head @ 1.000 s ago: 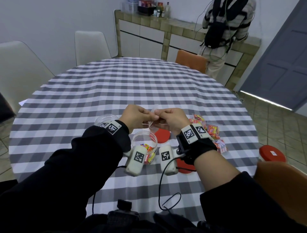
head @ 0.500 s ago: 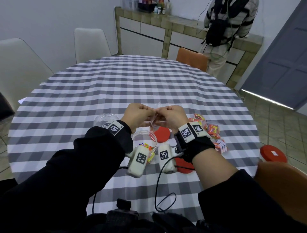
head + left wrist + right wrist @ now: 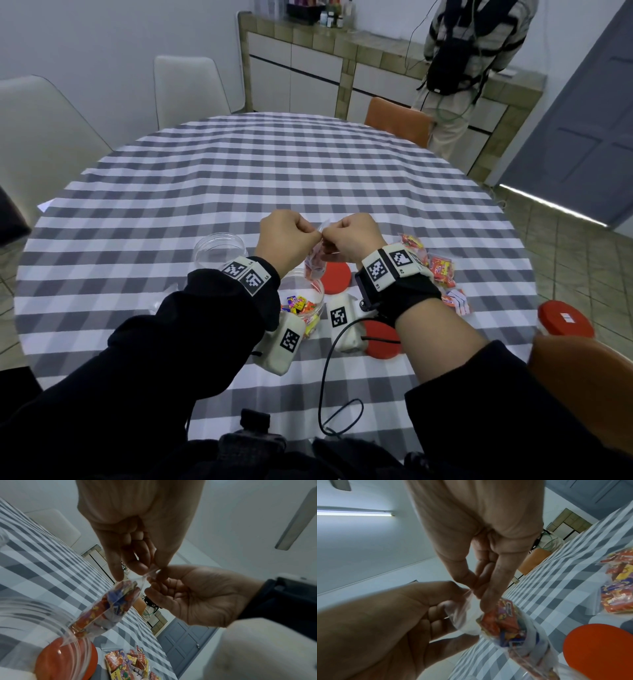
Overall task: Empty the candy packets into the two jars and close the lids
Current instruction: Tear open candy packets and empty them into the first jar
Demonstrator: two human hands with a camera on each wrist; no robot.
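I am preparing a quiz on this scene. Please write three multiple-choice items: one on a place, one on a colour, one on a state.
1. Where is the packet that both hands pinch?
A. above the near jar
B. flat on the cloth
C. on the orange chair

2. What colour are the lids?
A. blue
B. red
C. white

3. What is the state of the near jar?
A. closed with a lid
B. open and holding no candy
C. open with candy inside

Answers: 1 A, since the left hand and right hand hold it up over that jar; 2 B, as the lid behind the jar shows; 3 C, since coloured candy shows through its open mouth.
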